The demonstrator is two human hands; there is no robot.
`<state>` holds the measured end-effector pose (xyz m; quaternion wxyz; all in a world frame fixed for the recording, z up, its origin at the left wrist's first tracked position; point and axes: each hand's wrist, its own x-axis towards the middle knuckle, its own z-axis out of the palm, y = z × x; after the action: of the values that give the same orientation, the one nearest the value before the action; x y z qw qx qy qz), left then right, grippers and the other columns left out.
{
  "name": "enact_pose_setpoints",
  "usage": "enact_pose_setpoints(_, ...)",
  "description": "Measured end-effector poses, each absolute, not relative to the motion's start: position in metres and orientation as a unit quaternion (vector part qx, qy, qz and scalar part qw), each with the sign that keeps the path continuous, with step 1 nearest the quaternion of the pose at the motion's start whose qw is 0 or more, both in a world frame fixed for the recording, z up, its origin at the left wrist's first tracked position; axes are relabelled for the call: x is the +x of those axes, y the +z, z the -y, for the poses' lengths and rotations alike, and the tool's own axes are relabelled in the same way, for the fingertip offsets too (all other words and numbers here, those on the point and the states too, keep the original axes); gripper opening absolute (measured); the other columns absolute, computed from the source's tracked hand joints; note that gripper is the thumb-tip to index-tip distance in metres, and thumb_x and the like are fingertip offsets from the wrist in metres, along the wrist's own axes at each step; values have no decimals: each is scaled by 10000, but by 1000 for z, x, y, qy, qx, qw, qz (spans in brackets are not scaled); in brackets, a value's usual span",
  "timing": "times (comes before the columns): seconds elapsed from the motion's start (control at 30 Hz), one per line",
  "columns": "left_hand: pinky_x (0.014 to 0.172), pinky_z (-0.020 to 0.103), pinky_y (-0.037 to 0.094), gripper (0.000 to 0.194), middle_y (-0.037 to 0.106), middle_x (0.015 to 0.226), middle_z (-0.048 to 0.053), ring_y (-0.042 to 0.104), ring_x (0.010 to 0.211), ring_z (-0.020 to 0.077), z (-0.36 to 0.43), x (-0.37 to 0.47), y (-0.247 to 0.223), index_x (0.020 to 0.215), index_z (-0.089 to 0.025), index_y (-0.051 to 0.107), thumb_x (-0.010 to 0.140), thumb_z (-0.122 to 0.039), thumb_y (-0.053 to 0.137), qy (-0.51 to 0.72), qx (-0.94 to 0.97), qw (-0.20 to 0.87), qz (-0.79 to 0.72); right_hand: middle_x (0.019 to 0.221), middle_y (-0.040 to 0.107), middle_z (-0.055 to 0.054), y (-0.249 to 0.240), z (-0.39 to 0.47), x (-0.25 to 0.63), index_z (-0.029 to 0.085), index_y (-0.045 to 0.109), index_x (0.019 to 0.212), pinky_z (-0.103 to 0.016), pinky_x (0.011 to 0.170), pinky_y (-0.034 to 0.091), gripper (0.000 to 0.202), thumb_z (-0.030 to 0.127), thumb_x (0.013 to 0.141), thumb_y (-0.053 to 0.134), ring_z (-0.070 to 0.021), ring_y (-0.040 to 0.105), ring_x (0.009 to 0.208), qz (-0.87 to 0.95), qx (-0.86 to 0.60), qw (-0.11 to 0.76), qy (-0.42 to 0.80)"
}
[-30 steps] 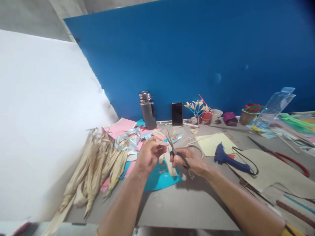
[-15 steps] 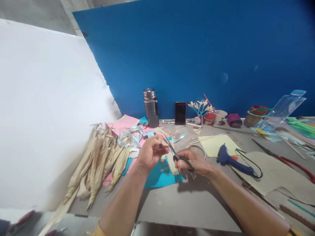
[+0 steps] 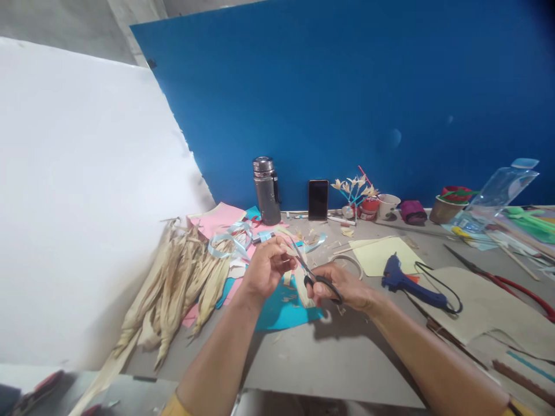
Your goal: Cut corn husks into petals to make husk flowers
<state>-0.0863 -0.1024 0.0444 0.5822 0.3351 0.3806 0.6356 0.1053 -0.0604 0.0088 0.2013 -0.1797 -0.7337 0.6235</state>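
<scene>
My right hand (image 3: 332, 283) grips a pair of black-handled scissors (image 3: 309, 270), fingers in the loops and blades pointing up and left. Close beside the blades, my left hand (image 3: 269, 267) is closed in a pinch on a small pale piece of dried husk (image 3: 289, 249), mostly hidden by the fingers. Below both hands lies a blue sheet (image 3: 277, 315) scattered with pale trimmings, and a pale husk strip (image 3: 303, 292) rests on it. To the left is a heap of dried corn husks (image 3: 173, 283).
Behind the hands stand a grey flask (image 3: 267, 199), a phone (image 3: 318, 200) and small husk flowers (image 3: 353, 188). A paper cup (image 3: 388, 206) is further right. On the right lie a blue glue gun (image 3: 411, 286), red-handled shears (image 3: 498, 280) and a tilted plastic bottle (image 3: 498, 193).
Both hands stay almost in place, with the scissors shifted very slightly beside the left fingers. The view has tilted a little; nothing is let go.
</scene>
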Motion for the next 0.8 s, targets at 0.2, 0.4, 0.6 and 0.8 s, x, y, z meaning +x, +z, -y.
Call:
enact_pose_setpoints(0.2,538,251,448,124,552,560,-29,530,504,108,102,-88,44,621,-168,523,568,-157,634,639,323,583,-384,632,653,-43,6,59,106,136,644,663,-221,517,339,561,681,794,643,-116,518,561,747,-187,199,607)
enact_pose_setpoints(0.4,541,264,447,91,595,575,4,556,509,129,102,-90,45,632,-162,534,576,-157,606,622,357,581,-384,646,663,-51,3,57,105,116,657,694,-211,528,362,577,688,770,666,-118,537,577,739,-165,190,625)
enact_pose_setpoints(0.6,537,261,446,80,584,545,0,545,482,123,102,-91,45,627,-161,543,577,-158,605,616,363,585,-383,625,644,-47,9,58,105,119,649,645,-205,504,342,564,665,786,661,-110,516,565,753,-169,190,607)
enact_pose_setpoints(0.8,533,259,453,105,592,554,-1,550,481,123,103,-91,48,606,-164,532,556,-164,624,617,359,584,-387,611,633,-31,4,56,106,120,650,616,-203,500,334,509,586,817,671,-97,500,551,765,-186,188,588)
